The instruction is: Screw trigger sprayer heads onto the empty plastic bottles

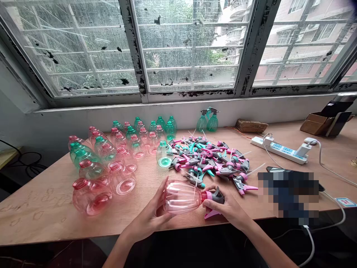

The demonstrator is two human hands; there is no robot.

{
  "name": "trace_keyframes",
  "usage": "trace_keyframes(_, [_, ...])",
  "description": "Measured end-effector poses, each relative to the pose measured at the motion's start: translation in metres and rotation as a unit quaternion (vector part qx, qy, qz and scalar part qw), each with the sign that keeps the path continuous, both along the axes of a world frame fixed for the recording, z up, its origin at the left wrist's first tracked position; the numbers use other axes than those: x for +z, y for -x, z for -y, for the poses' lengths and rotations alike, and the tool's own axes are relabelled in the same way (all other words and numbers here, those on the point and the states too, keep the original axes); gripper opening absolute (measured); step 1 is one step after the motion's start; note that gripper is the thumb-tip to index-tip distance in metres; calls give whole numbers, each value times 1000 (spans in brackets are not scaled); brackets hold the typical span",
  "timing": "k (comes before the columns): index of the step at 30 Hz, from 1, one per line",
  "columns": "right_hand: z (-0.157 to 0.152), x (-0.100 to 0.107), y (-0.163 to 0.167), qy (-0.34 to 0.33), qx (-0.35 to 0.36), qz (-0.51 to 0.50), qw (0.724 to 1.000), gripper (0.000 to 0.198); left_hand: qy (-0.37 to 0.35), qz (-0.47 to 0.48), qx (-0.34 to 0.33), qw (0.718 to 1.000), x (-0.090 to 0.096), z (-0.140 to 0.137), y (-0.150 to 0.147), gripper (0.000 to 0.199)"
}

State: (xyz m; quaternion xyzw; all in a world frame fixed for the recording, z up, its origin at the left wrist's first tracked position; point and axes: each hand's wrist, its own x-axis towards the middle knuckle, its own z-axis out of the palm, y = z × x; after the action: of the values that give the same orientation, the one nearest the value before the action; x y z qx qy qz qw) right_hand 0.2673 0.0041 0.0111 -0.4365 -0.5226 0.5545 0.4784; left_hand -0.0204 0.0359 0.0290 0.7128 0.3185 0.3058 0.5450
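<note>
A clear pink spray bottle [182, 197] lies sideways in my hands near the table's front edge. My left hand [156, 210] is wrapped round its base end. At the neck, my right hand [227, 208] grips the grey and pink spray head [216, 196], whose pink trigger points down. The head sits against the bottle's mouth; whether it is fully screwed on I cannot tell. Just beyond lies a heap of loose spray heads [208, 156] in grey, pink and teal, some with thin tubes sticking out.
Several open pink bottles [122, 182] and green bottles [164, 154] stand at the left. Two green bottles with heads [208, 121] are by the wall. To the right are a power strip [279, 149], cables, a phone [295, 178] and a cardboard box [312, 124].
</note>
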Motion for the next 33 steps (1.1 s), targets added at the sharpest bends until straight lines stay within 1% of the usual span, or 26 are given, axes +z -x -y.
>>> trace_keyframes(3, [0, 1, 0, 1, -4, -1, 1000, 41, -9, 4, 2, 1000, 1, 1, 0, 89])
trace_keyframes(7, [-1, -1, 0, -1, 1, -1, 1000, 41, 20, 6, -1, 1000, 0, 0, 0, 102])
trace_keyframes(10, [-2, -3, 0, -2, 3, -5, 1000, 41, 31, 10, -9, 999, -3, -1, 2, 99])
trace_keyframes(15, [-1, -3, -1, -1, 8, -9, 1000, 38, 1, 8, -10, 1000, -5, -1, 3, 95])
trace_keyframes(20, [-2, -5, -2, -14, 7, -5, 1000, 37, 28, 13, -17, 999, 0, 0, 1, 107])
trace_keyframes(23, [-2, -7, -2, -19, 5, 2, 1000, 36, 29, 18, -21, 999, -1, 0, 1, 101])
trace_keyframes(28, [-2, -6, -2, -9, 7, 0, 1000, 37, -14, -1, -12, 1000, -4, -1, 3, 92])
trace_keyframes(29, [-2, -6, -2, -8, 5, -2, 1000, 38, -17, -3, -8, 1000, -4, -1, 3, 93])
trace_keyframes(32, [-2, -6, -2, -16, 3, 8, 1000, 37, -11, -1, -1, 1000, -2, -1, 2, 106])
trace_keyframes(33, [-2, -7, -3, -20, 3, 12, 1000, 36, -6, 2, -2, 1000, -2, -1, 2, 107])
